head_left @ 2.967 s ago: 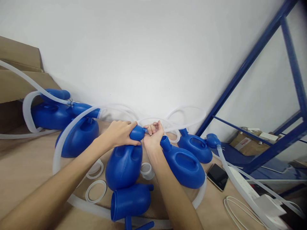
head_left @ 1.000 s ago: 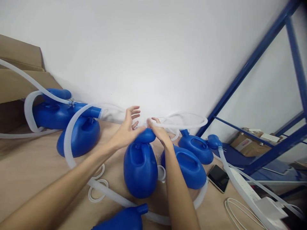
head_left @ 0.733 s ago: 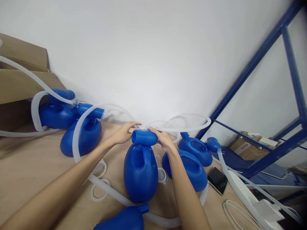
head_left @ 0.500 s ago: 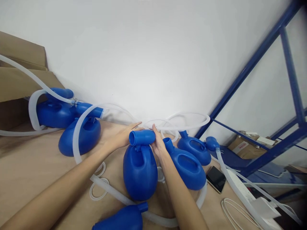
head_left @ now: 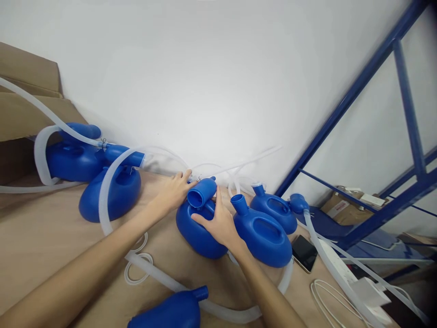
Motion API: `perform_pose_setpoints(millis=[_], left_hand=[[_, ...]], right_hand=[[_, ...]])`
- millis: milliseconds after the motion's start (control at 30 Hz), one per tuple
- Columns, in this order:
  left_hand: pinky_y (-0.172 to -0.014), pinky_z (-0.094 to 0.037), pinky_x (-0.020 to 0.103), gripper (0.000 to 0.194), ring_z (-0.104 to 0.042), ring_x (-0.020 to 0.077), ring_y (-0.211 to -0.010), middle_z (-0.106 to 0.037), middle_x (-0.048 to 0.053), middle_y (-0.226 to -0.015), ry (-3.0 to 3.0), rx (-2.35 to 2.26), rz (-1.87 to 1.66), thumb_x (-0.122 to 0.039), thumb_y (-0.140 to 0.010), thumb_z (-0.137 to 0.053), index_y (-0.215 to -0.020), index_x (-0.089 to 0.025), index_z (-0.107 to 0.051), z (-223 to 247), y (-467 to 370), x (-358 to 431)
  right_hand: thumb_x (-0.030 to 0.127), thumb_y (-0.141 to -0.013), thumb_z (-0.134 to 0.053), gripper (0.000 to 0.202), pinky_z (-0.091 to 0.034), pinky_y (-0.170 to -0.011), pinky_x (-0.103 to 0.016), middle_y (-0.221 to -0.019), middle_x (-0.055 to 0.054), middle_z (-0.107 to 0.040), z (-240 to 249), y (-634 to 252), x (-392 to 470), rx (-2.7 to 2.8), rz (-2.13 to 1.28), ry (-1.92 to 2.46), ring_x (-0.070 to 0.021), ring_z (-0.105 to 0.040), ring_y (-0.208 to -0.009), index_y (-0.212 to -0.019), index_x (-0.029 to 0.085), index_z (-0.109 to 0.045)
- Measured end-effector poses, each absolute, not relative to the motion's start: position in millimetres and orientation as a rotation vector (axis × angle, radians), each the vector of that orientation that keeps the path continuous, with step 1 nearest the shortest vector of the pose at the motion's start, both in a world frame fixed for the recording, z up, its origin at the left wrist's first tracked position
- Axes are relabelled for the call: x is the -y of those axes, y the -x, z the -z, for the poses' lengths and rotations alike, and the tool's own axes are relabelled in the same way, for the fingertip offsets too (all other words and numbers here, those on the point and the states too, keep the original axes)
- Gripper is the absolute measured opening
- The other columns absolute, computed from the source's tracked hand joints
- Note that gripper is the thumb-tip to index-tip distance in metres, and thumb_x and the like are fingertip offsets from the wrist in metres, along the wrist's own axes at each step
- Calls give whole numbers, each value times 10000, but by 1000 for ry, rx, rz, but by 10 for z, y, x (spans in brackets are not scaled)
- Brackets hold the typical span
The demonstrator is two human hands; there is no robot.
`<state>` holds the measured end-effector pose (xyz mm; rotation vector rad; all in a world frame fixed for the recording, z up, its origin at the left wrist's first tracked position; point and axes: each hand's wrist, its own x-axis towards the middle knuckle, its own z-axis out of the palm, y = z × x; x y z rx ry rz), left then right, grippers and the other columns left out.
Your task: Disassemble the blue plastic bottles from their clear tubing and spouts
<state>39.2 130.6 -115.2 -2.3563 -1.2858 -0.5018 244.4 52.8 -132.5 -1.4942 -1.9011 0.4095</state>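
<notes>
A blue plastic urinal bottle (head_left: 201, 234) with a wide round-mouthed head (head_left: 202, 193) sits on the table in front of me. My left hand (head_left: 175, 191) is at the left and back of the head, its thumb against it and its fingers partly hidden behind. On the right side, my right hand (head_left: 218, 221) holds the bottle, thumb stretched across the front and fingers along the side. Just behind the head a small metal clip (head_left: 198, 179) shows, with thin clear tubing (head_left: 246, 159) running off to the right.
More blue bottles stand at the right (head_left: 262, 237) and left (head_left: 111, 196); one lies in front (head_left: 167, 312). White hoses (head_left: 157, 273) cross the brown table (head_left: 41, 246). A phone (head_left: 305, 253) and cable (head_left: 327, 300) lie right, near a blue frame (head_left: 341, 114). A cardboard box (head_left: 30, 109) stands left.
The bottle has turned and tipped so that its mouth faces more toward me. My right thumb has come round to the front. The tubing behind has shifted and straightened.
</notes>
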Motion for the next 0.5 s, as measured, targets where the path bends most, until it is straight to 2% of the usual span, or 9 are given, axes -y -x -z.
perform_pose_setpoints(millis=[67, 133, 233, 300, 400, 500], left_hand=[[-1012, -480, 545, 433, -402, 410, -1362, -413, 157, -1523, 2413, 1203, 569, -164, -979, -500, -1365, -274, -663, 1168, -309, -1412], [-1132, -385, 580, 416, -310, 421, -1421, -437, 158, -1510, 2516, 1125, 641, -189, -951, -562, -1350, -220, -676, 1187, -241, -1520], [-1234, -275, 552, 395, -369, 366, -1391, -519, 181, -1421, 2647, 1039, 714, -126, -924, -522, -1287, -101, -676, 1203, -218, -1608], [-1237, -218, 625, 391, -372, 366, -1415, -537, 183, -1403, 2702, 1089, 745, -71, -891, -474, -1229, -92, -669, 1190, -246, -1591], [-1120, -194, 810, 306, -245, 446, -1498, -584, 146, -1330, 2801, 1304, 781, -79, -869, -447, -1075, -135, -667, 1125, -296, -1495], [-1070, -176, 858, 251, -114, 482, -1535, -623, 125, -1223, 2858, 1460, 762, -71, -812, -476, -996, -136, -633, 1047, -319, -1407]], right_hand=[[639, -800, -719, 1291, -365, -1173, -557, -1560, -210, -435, 1369, -2416, -574, 1935, -334, 1492, -398, -413, -1458, -1682, 89, 45], [553, -844, -697, 1201, -394, -1156, -548, -1518, -193, -491, 1395, -2392, -612, 1955, -328, 1458, -381, -462, -1424, -1685, 100, 32], [479, -866, -679, 1128, -412, -1142, -547, -1477, -175, -534, 1401, -2378, -630, 1960, -336, 1441, -359, -502, -1389, -1689, 124, 7], [464, -868, -679, 1106, -411, -1141, -554, -1474, -166, -538, 1397, -2381, -627, 1955, -336, 1436, -354, -506, -1383, -1691, 152, -10], [447, -866, -684, 1101, -406, -1144, -554, -1473, -153, -540, 1397, -2391, -624, 1952, -345, 1415, -342, -511, -1377, -1691, 185, -4], [443, -871, -680, 1089, -405, -1148, -540, -1465, -135, -549, 1404, -2396, -623, 1960, -351, 1381, -322, -514, -1375, -1689, 206, -1]])
